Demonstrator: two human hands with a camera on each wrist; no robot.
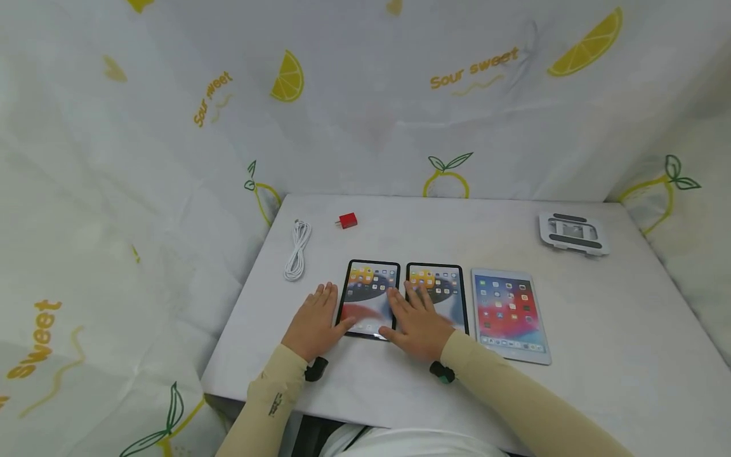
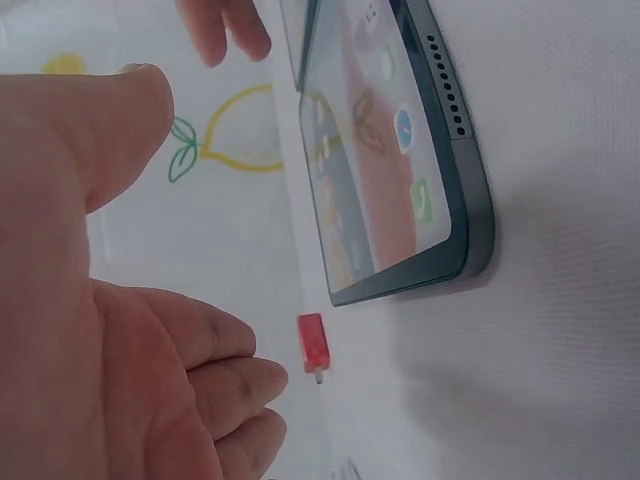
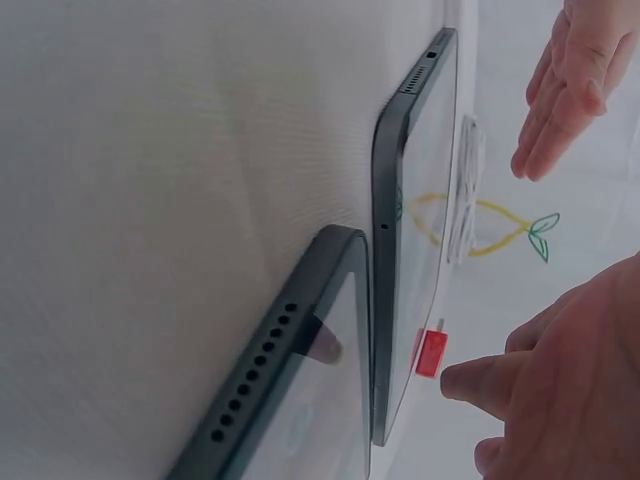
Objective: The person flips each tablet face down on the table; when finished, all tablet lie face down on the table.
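Both my hands lie flat and open: left hand (image 1: 313, 327) beside the left tablet (image 1: 368, 298), right hand (image 1: 417, 324) across the middle tablet (image 1: 436, 293). These look stiff, slippery, fragile; I'd grip their edges. Farther off sits a red plug (image 1: 348, 220).

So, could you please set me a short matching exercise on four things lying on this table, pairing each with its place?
Things:
1. red plug
2. white cable
3. folding stand
4. white-framed tablet

Places:
A. far right corner of the table
B. coiled near the left edge
C. right end of the tablet row
D. beyond the two dark tablets, beside the cable

Pairs: 1-D, 2-B, 3-A, 4-C
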